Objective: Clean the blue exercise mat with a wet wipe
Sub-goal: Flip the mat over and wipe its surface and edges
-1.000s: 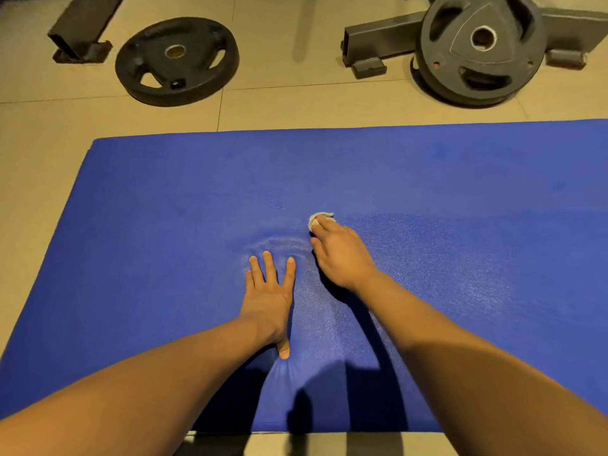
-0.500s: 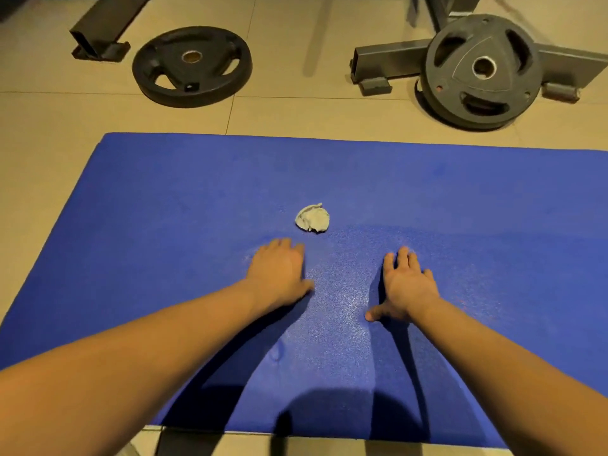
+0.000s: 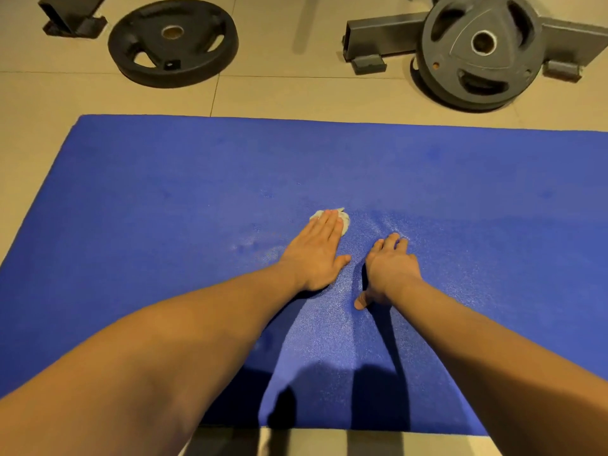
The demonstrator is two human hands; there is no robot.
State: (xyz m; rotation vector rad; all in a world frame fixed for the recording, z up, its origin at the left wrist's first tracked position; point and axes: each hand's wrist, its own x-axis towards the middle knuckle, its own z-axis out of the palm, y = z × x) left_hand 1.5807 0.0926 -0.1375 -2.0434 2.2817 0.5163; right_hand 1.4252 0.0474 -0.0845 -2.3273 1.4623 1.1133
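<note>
The blue exercise mat (image 3: 164, 209) lies flat on a tiled floor and fills most of the view. A crumpled white wet wipe (image 3: 345, 222) sits near the mat's middle. My left hand (image 3: 316, 251) lies flat with straight fingers, its fingertips pressing on the wipe and covering most of it. My right hand (image 3: 390, 264) rests on the mat just to the right of the wipe, fingers lightly bent, thumb pointing back, holding nothing. A damp sheen shows on the mat around both hands.
Beyond the mat's far edge lie a black weight plate (image 3: 172, 42) at the left and a grey weight plate (image 3: 480, 51) at the right, leaning on a dark steel frame foot (image 3: 378, 37). Another frame foot (image 3: 70, 18) stands at the far left.
My right hand let go of the wipe and drew back onto the mat. My left hand then slid forward and right until its fingers covered the wipe.
</note>
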